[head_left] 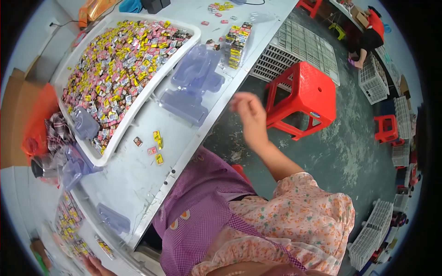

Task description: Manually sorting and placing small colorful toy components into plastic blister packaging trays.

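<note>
My right hand (251, 117) is raised off the table's front edge, beside the red stool. Its fingers are loosely bent and a little blurred, with nothing visible in them. At the lower left rim, part of my left hand (95, 266) shows, fingers stretched out beside rows of small yellow and pink packets (71, 221); its palm is cut off. A white tub (197, 34) on the table is heaped with small wrapped pieces (124, 69) in yellow, pink and dark colours. Translucent violet plastic trays (184, 106) lie between the tub and the table edge.
A stacked block of packets (237, 46) stands on the table (138, 179); several loose pieces (157, 140) lie nearer. A red stool (315, 94) and white plastic crates (304, 46) stand on the floor. Another person (370, 39) is at the far right.
</note>
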Demonstrator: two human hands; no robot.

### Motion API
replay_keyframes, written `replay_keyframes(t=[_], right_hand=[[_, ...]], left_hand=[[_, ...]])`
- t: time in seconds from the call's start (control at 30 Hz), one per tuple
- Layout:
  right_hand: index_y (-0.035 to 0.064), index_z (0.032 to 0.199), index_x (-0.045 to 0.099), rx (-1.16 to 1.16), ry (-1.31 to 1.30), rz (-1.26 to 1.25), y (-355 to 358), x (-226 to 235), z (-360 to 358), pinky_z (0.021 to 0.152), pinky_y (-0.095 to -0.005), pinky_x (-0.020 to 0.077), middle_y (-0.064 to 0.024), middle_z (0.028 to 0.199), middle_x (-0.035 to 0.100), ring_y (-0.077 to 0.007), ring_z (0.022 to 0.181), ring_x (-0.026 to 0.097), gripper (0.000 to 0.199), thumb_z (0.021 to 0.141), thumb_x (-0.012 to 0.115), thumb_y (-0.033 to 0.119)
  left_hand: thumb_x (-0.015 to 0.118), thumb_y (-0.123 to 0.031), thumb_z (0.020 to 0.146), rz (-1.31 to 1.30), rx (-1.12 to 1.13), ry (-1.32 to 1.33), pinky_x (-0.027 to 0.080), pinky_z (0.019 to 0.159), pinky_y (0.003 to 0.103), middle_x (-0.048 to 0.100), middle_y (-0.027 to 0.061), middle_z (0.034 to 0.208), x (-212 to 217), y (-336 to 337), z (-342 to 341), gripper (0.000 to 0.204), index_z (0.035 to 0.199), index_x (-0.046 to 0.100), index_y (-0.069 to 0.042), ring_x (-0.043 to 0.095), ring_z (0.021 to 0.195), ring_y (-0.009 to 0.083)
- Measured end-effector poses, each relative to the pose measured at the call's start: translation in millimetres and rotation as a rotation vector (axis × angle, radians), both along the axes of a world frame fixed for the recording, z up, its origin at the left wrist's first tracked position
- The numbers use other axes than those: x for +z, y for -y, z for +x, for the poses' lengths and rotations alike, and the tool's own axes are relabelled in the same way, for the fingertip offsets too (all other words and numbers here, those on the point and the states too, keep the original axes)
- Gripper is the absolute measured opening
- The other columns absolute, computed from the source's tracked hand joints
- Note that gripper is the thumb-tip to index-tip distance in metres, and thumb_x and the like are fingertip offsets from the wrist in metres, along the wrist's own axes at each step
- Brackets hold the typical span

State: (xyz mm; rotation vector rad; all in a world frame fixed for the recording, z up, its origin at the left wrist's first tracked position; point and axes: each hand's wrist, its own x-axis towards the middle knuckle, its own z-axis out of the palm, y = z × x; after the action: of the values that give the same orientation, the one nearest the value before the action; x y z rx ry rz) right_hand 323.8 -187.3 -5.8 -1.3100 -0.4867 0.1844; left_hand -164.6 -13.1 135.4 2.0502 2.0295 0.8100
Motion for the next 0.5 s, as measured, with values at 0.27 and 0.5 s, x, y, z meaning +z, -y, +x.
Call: replay_keyframes(t=[0.27,0.5], right_hand=[[0.0025,0.122,0.047,-0.228,-0.385,0.348,12,14,135,0.089,-0.0360,0.0478,-0.0067,0.105,0.054,-0.0180,0.093,0.054,0.039,0.098,0.051,0.033],[0.0096,0.121,0.052,-0.233,-0.411,0.394,-3,12,160,0.089,-0.0323,0.0378,-0.0024,0.107,0.054,-0.0153,0.100,0.048,0.040,0.096,0.054,0.040]], left_hand=[[0.050,-0.014,0.092,-0.384,-1.061,0.444,0.037,0.104,0.039,0.049,0.0187,0.134,18,-9,231,0.057,0.144,0.031,0.000,0.051,0.121,0.0278],[0.057,-0.042,0.092,-0.399,-1.466,0.275,0.037,0.103,0.038,0.039,0.0218,0.142,9,1,486,0.073,0.146,0.028,-0.003,0.046,0.126,0.0298]])
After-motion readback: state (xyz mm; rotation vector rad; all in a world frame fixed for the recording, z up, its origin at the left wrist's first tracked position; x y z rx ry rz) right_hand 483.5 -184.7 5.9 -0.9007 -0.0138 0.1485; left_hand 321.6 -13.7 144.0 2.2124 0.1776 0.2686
